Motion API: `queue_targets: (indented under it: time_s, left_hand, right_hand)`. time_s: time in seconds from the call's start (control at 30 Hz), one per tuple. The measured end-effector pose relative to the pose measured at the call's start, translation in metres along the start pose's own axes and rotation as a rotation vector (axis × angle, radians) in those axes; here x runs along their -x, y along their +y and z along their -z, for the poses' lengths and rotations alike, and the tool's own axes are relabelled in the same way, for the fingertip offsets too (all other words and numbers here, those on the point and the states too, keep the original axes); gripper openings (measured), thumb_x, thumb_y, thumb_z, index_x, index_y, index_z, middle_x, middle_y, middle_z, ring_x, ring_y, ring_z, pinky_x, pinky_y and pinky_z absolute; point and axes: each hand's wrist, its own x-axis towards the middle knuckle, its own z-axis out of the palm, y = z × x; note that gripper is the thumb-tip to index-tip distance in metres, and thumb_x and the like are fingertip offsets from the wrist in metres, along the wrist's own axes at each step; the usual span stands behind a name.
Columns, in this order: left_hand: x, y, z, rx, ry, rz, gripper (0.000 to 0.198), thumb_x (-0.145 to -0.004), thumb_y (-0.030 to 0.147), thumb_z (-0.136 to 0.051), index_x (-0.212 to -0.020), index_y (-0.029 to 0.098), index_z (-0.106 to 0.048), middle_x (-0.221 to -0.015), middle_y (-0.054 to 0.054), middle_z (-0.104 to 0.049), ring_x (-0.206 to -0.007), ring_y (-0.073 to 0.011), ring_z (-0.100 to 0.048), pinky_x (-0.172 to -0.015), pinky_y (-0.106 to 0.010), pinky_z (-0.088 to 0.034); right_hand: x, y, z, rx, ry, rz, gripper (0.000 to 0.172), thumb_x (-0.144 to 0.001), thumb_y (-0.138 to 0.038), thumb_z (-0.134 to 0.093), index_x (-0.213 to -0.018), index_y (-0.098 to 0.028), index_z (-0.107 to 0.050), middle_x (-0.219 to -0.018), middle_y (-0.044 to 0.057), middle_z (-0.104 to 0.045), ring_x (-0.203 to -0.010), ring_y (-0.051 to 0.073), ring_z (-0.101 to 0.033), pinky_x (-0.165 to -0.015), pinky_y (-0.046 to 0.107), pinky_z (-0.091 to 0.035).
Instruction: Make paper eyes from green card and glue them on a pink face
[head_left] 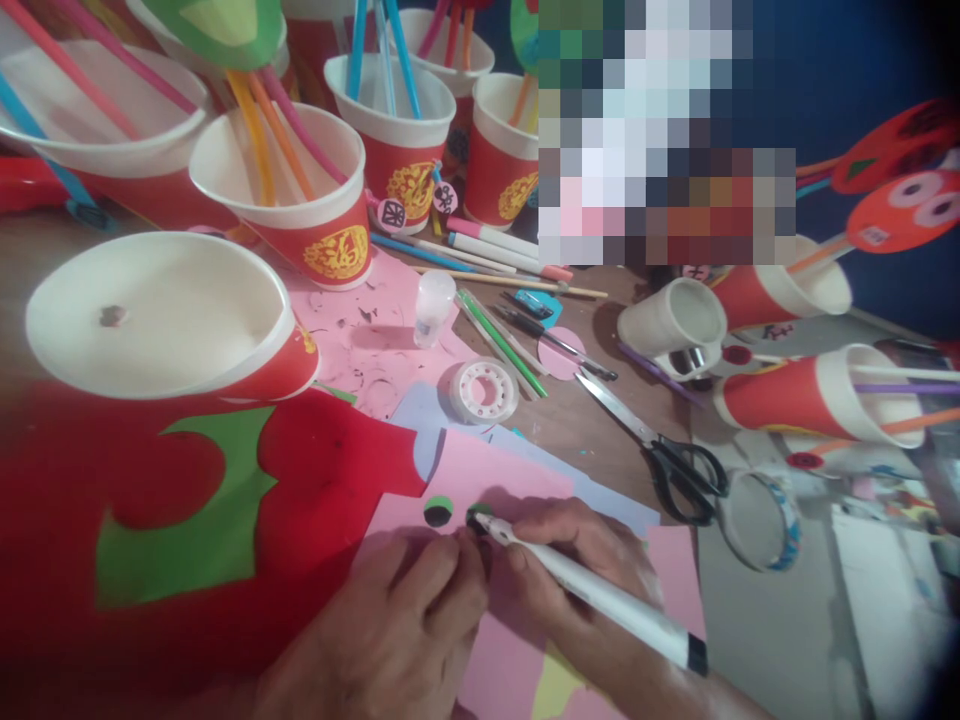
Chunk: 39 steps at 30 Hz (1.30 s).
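Observation:
In the head view my right hand (581, 530) grips a white marker pen (619, 600) with a black end. Its tip rests on a small green paper circle (481, 510), partly coloured black. My left hand (405, 610) is closed at the circle's near edge, fingers curled together, their tips partly hidden. Just to the left lies a second paper circle (439, 511), mostly black with a green rim. Both circles are on pink paper (480, 460). Left of that are red paper (330, 460) and a cut green sheet (187, 560).
Black-handled scissors (682, 475) lie right, beside a tape roll (759, 520). A white spool (484, 390), a small clear bottle (434, 308) and several pens lie ahead. An open paper cup (157, 315) is at left. Red cups (330, 240) with straws stand behind; a mug (671, 325) lies right.

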Motion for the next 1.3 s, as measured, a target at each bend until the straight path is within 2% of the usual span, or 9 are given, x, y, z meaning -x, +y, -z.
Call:
queue_targets:
  time_s: [0.33,0.53,0.77,1.0,1.3]
  left_hand:
    - [0.001,-0.001,-0.002,0.033,-0.027,0.000,0.044,-0.085,0.053,-0.057,-0.111,0.020,-0.069,-0.114,-0.005,-0.068,-0.097,-0.0239,-0.051,-0.084,-0.038,-0.037]
    - [0.000,-0.001,-0.003,0.047,-0.021,0.006,0.040,-0.088,0.047,-0.053,-0.112,0.018,-0.069,-0.116,-0.005,-0.068,-0.102,-0.0243,-0.050,-0.088,-0.038,-0.036]
    - [0.003,0.000,-0.003,0.055,-0.028,0.008,0.038,-0.090,0.042,-0.049,-0.110,0.017,-0.070,-0.114,-0.007,-0.068,-0.099,-0.0245,-0.052,-0.085,-0.038,-0.037]
    - [0.003,0.001,0.001,0.064,-0.022,0.020,0.037,-0.089,0.041,-0.051,-0.111,0.017,-0.069,-0.117,-0.007,-0.067,-0.101,-0.0247,-0.051,-0.087,-0.038,-0.037]
    - [0.001,-0.001,0.000,0.070,-0.046,0.012,0.041,-0.087,0.046,-0.054,-0.111,0.016,-0.070,-0.116,-0.007,-0.067,-0.099,-0.0252,-0.051,-0.086,-0.038,-0.037]
  right_hand:
    - [0.001,0.001,0.002,-0.027,-0.010,0.000,0.010,-0.081,-0.018,-0.061,-0.078,-0.026,-0.056,-0.059,-0.006,-0.068,-0.049,0.013,-0.066,-0.043,0.020,-0.052]
    - [0.000,-0.002,0.005,-0.028,0.000,-0.043,0.009,-0.080,-0.020,-0.061,-0.074,-0.025,-0.057,-0.055,-0.007,-0.066,-0.045,0.011,-0.064,-0.042,0.018,-0.051]
    - [-0.002,-0.003,0.006,0.001,0.017,-0.049,0.010,-0.081,-0.024,-0.061,-0.072,-0.024,-0.056,-0.054,-0.006,-0.065,-0.040,0.010,-0.059,-0.040,0.020,-0.049]
    - [0.004,0.004,0.007,-0.014,-0.050,-0.079,0.004,-0.082,-0.023,-0.059,-0.080,-0.025,-0.056,-0.057,-0.007,-0.066,-0.046,0.012,-0.063,-0.042,0.020,-0.050]
    - [0.000,0.001,0.010,0.038,-0.032,-0.066,0.007,-0.080,-0.022,-0.059,-0.073,-0.023,-0.056,-0.050,-0.007,-0.063,-0.040,0.010,-0.059,-0.039,0.017,-0.046]
